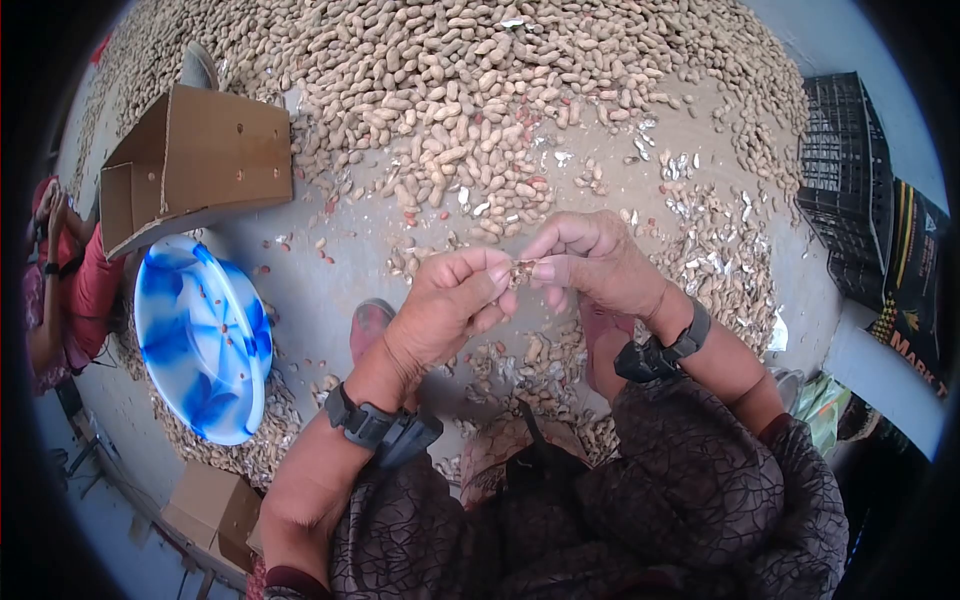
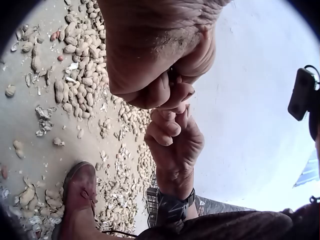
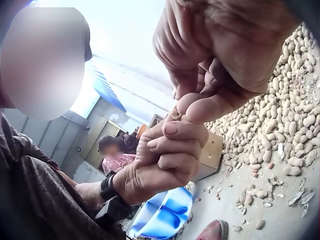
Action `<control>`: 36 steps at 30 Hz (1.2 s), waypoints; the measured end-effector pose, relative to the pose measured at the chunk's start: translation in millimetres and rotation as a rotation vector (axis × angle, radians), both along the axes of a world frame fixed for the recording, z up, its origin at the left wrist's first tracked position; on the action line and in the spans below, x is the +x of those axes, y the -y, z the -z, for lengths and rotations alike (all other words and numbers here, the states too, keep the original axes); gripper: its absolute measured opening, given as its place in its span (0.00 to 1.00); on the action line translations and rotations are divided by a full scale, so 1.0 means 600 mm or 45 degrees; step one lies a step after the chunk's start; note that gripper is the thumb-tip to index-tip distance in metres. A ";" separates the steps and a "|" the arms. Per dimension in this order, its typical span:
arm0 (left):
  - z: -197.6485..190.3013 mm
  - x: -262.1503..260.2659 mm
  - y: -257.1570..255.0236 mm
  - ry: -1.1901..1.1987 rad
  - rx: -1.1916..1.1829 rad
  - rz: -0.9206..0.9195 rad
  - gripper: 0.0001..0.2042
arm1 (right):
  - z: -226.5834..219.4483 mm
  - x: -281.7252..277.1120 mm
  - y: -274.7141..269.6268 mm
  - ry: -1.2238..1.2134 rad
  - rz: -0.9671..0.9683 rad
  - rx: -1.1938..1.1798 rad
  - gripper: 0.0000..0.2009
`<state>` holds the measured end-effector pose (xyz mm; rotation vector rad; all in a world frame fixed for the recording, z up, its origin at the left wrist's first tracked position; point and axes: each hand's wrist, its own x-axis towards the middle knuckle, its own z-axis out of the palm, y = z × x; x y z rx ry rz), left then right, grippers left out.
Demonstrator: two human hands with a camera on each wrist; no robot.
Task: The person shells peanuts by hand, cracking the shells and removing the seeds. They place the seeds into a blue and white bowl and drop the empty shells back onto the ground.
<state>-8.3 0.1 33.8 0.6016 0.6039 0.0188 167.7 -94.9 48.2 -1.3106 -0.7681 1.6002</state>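
In front of the body, both hands meet at a small brown peanut shell [image 1: 521,268]. My left hand [image 1: 450,302] pinches it between thumb and forefinger, the other fingers curled in. From the other side my right hand [image 1: 607,265] pinches the same shell with thumb and forefinger. The right wrist view shows a bit of the peanut shell [image 3: 176,114] between the fingertips; most of it is hidden by them. Below the hands, broken shells and peanuts [image 1: 535,365] lie on the floor between the two shoes.
A large peanut heap [image 1: 450,85] spreads ahead. To the left stand a blue-and-white basin [image 1: 183,330] with several kernels inside and an open cardboard box [image 1: 228,150]. Another person [image 1: 88,300] sits beyond them. A black crate [image 1: 845,165] and printed bag [image 1: 912,275] are at right.
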 end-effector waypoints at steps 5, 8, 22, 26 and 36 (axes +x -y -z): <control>0.008 -0.005 -0.007 0.012 -0.072 -0.010 0.10 | 0.010 -0.002 0.002 -0.103 0.101 -0.045 0.07; 0.009 -0.009 -0.007 -0.003 -0.099 -0.028 0.11 | 0.016 0.001 0.005 -0.213 0.138 -0.040 0.08; 0.020 0.006 0.001 -0.189 -0.220 -0.150 0.10 | -0.009 -0.021 0.002 0.234 0.109 0.134 0.07; 0.028 0.006 0.003 -0.160 -0.260 -0.133 0.10 | -0.008 -0.018 -0.001 0.685 -0.094 0.486 0.08; 0.030 -0.013 0.018 -0.326 0.451 0.811 0.11 | 0.082 0.033 0.021 1.013 -0.531 0.158 0.06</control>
